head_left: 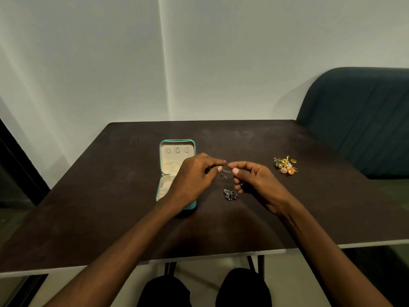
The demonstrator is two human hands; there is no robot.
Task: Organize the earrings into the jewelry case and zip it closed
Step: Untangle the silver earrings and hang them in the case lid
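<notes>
From my remote seat I log the scene from left to right. On the dark table [110, 196] the jewelry case [177, 151] lies open, a teal shell with a cream lining; its lid lies flat on the far side and shows three small tabs in a row, and its near half holds compartments, partly hidden from me by the left hand [194, 173]. I cannot tell whether any compartment holds an earring.

The left hand is raised over the right edge of the case, its fingers curled, thumb and forefinger pinching one end of a small silver earring [225, 172]. The right hand [256, 180] meets it just beside, thumb and forefinger pinching the other end of the same piece (the piece is too small and dark for me to tell its form). The lower fingers of the right hand are curled inward, and I cannot tell whether they hold anything more.

Directly below the two hands a small heap of dark silver earrings [230, 194] rests on the table, just right of the case and close to the right hand's curled fingers.

Further right, well apart from the hands, a heap of gold earrings [285, 166] lies on the table. Beyond the table's far right corner stands a dark blue chair [358, 120].
</notes>
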